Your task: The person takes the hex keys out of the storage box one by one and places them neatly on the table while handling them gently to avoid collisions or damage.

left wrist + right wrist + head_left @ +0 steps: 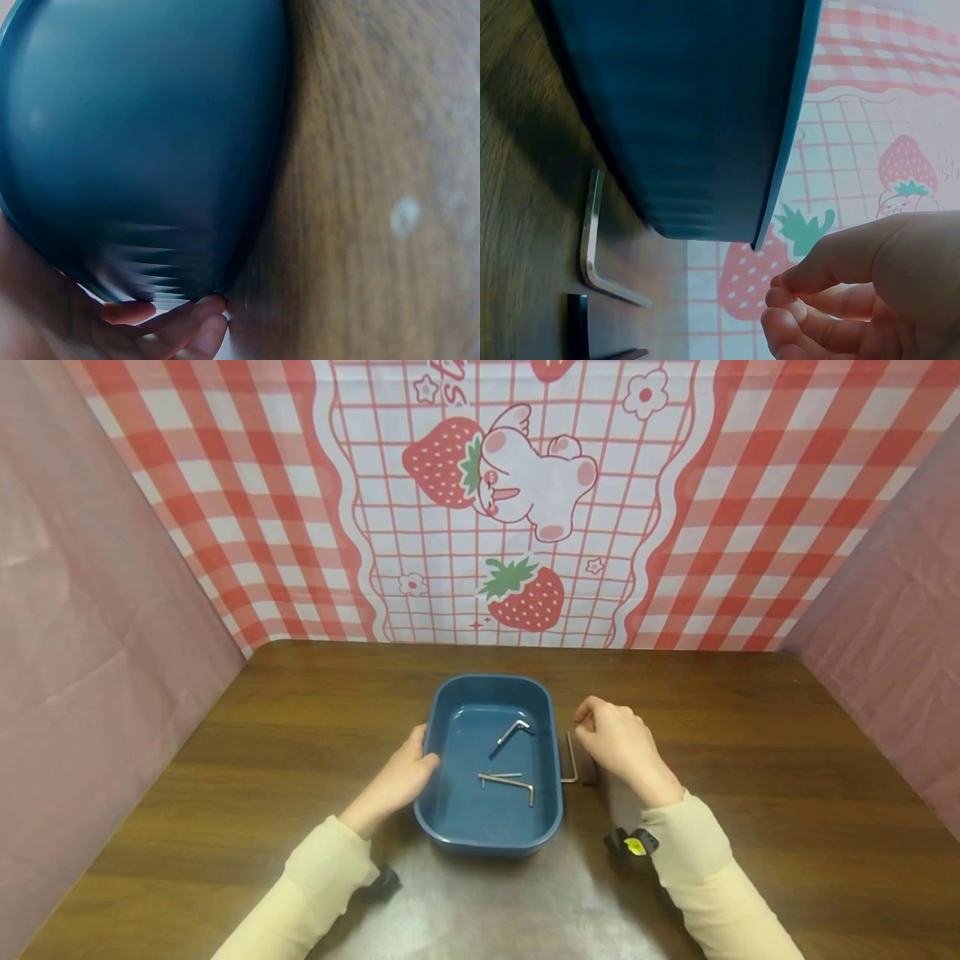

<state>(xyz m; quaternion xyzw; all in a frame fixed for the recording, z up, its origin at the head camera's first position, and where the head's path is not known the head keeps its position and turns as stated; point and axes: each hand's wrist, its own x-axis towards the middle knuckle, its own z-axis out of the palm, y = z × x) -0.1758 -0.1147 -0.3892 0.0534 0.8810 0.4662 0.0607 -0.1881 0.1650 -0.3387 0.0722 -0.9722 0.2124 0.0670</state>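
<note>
Blue tub (487, 844): stood between left and right edges of the desk (750, 760), hex keys (510, 781) inside; left hand (396, 781) pinched its wall. Right hand (621, 743): fingertips together, near a loose key (572, 758).

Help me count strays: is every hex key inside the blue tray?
No, an L-shaped hex key lies on the table beside the blue tray.

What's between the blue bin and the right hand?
In the head view, an L-shaped metal hex key lies on the table beside the bin, with a dark piece nearer the right hand.
</note>
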